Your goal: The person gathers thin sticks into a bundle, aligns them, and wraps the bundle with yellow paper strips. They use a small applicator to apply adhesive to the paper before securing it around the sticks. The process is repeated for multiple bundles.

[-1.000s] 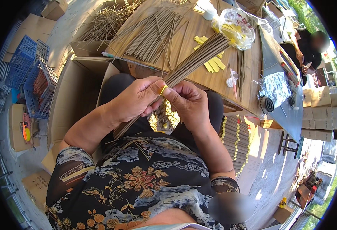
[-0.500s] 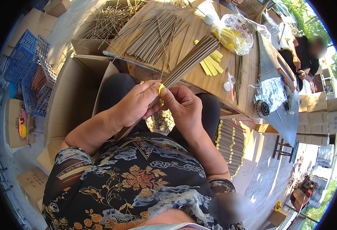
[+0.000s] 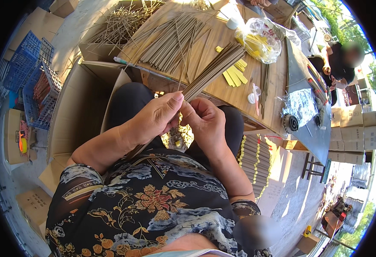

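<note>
A bundle of thin brown incense sticks (image 3: pixel 218 68) slants from my lap up over the table's near edge. My left hand (image 3: pixel 153 115) is wrapped round its lower part, the thumb lying along the top. Pressed against the same bundle from the other side is my right hand (image 3: pixel 207 124), its thumb and curled fingers pinching close to the left thumb. The yellow paper band round the sticks is now hidden by my fingers. Beyond the bundle, flat yellow paper strips (image 3: pixel 235 76) lie on the wooden table (image 3: pixel 205 92).
Loose incense sticks (image 3: pixel 170 43) spread across the table's left part, near a plastic bag of yellow strips (image 3: pixel 260 40). An open cardboard box (image 3: pixel 76 107) stands at my left. Banded bundles (image 3: pixel 256 165) are stacked at right. A co-worker (image 3: pixel 340 64) is at far right.
My left thumb has slid forward over the yellow band, which no longer shows. The bundle has turned slightly, and my right hand stays pinched at nearly the same spot.
</note>
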The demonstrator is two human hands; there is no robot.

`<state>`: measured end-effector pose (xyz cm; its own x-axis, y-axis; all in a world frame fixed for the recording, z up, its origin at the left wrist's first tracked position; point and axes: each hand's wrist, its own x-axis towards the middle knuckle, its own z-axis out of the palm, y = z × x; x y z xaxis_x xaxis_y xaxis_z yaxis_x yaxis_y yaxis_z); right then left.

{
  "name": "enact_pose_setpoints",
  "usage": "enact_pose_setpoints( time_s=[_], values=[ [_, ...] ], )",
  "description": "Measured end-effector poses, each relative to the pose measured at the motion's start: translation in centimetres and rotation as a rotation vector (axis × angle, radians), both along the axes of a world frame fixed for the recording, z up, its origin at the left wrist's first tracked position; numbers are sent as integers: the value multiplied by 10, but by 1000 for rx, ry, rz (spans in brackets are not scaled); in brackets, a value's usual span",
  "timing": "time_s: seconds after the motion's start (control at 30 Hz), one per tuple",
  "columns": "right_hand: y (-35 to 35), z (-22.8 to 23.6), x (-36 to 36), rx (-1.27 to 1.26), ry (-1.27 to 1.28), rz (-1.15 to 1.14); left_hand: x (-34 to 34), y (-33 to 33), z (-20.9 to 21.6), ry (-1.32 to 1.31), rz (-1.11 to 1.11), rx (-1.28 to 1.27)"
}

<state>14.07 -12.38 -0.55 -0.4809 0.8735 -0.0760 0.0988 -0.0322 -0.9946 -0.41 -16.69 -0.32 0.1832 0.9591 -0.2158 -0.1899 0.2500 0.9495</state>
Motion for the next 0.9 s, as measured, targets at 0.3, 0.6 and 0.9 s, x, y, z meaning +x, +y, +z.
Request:
enact_pose_setpoints(
  time_s=[0.3,0.6,0.9],
  values=[
    [7,-6,5,7,117,89,-1,1,1,-80,13,-67],
    [12,-12,12,35,141,131,-3,2,2,-199,-30,-129],
    [17,-25,7,67,360,127,2,0,6,-25,37,-25]
  ],
)
